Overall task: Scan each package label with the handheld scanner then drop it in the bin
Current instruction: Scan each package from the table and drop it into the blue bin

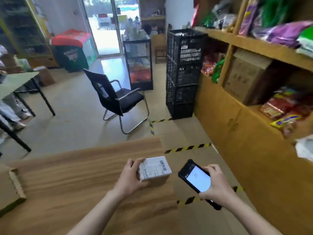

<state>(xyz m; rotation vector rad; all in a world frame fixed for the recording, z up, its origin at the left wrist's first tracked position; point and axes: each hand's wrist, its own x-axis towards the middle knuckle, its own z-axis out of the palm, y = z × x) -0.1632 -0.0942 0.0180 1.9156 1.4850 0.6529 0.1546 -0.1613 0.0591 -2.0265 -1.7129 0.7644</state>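
a person's left hand [131, 177] grasps a small white package [155, 168] at its left end, label with barcode facing up, over the near right part of a wooden table [67, 180]. just to its right, the right hand [216, 183] grips a black handheld scanner [194, 179], lit screen up. an open cardboard box [11, 185] sits at the table's left edge. far behind stand a black chair [116, 99] and stacked black crates [183, 73]

view: head-worn | faces: forward, down | near: wooden table [67, 175] | far room: perhaps blurred
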